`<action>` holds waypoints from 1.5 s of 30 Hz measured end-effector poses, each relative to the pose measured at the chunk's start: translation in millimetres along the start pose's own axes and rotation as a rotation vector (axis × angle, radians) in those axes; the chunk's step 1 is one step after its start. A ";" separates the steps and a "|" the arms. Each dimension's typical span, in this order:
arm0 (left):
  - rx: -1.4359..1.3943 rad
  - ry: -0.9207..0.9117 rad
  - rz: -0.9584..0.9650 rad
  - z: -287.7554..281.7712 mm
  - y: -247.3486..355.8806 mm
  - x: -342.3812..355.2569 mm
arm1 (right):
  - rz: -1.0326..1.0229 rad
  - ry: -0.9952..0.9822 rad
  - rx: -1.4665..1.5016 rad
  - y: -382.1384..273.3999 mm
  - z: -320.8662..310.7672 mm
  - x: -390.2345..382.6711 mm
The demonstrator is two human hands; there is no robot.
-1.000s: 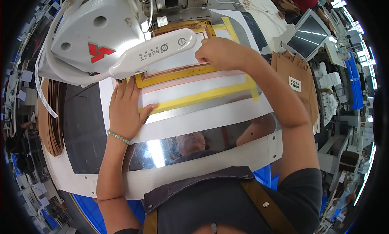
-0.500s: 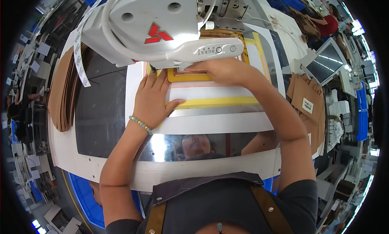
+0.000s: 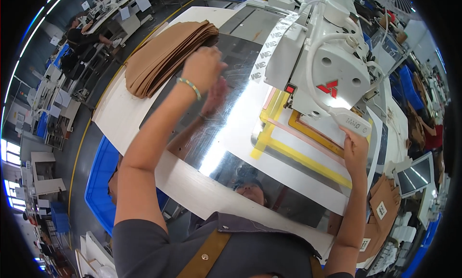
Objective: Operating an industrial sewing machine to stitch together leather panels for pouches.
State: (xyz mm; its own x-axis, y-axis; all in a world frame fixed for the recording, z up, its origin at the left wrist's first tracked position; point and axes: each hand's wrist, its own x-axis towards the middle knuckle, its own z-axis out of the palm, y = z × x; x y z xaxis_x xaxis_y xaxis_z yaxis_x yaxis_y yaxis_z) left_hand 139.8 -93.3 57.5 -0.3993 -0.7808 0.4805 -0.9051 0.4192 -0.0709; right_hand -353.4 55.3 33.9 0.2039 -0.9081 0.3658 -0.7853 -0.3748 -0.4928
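Observation:
My left hand (image 3: 203,70) is raised over the shiny metal plate (image 3: 231,109), its fingers curled in and nothing visible in them. Just beyond it, to the left, leans a fanned stack of brown fabric pieces (image 3: 166,59). My right hand (image 3: 355,150) is at the front of the white sewing machine head (image 3: 337,61), fingers bent under the end of its white lamp arm (image 3: 353,121). What those fingers pinch is hidden. Beside them lies a yellow-orange frame (image 3: 313,133) on a white template edged with yellow tape (image 3: 298,157).
A strip of printed tape (image 3: 269,49) hangs from the machine's left side. More brown pieces with white labels (image 3: 382,210) lie at the right, near a tilted screen (image 3: 413,174). Below the table's left edge stands a blue bin (image 3: 101,181). A person (image 3: 79,32) sits far left.
My left hand has left the template and swung up and left toward the brown stack. My right hand has stayed by the lamp arm. The view has turned left.

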 end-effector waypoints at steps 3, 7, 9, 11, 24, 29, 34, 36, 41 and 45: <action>0.124 -0.024 -0.295 14.5 -106.6 8.8 | 0.042 0.130 0.016 3.5 8.3 0.4; 0.239 -0.043 -0.505 33.8 -189.8 -7.5 | 0.023 0.123 -0.013 11.7 12.5 -1.3; 0.216 -0.121 -0.508 27.3 -204.8 -9.8 | 0.019 0.124 -0.008 14.2 12.4 0.0; 0.188 -0.205 -0.501 17.2 -202.7 -2.7 | 0.028 0.124 -0.006 15.4 13.2 -0.8; 0.099 -0.139 -0.632 24.4 -237.2 -17.8 | -0.037 0.141 0.024 7.6 20.0 3.4; -0.130 -0.209 -0.567 -17.1 -177.2 -2.8 | -0.028 0.124 -0.016 15.9 20.0 -1.9; 0.141 -0.342 -0.240 -15.7 -212.8 5.4 | -0.007 0.106 -0.020 15.0 24.0 4.7; 0.181 -0.372 -0.248 -0.3 -207.2 17.6 | 0.005 0.093 -0.029 17.7 23.9 2.3; 0.234 -0.234 -0.445 32.5 -212.0 9.3 | -0.006 0.070 0.006 10.7 22.5 -3.6; 0.003 0.250 -0.458 31.8 -197.1 -22.3 | 0.013 0.053 -0.009 6.5 19.9 -2.8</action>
State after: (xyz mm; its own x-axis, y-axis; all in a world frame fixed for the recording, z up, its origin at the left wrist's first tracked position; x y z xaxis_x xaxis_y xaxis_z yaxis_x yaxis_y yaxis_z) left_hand 322.5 -173.2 33.0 0.0848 -0.7491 0.6570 -0.9794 0.0587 0.1933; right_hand -347.4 51.7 14.0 0.1628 -0.9016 0.4007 -0.7930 -0.3612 -0.4906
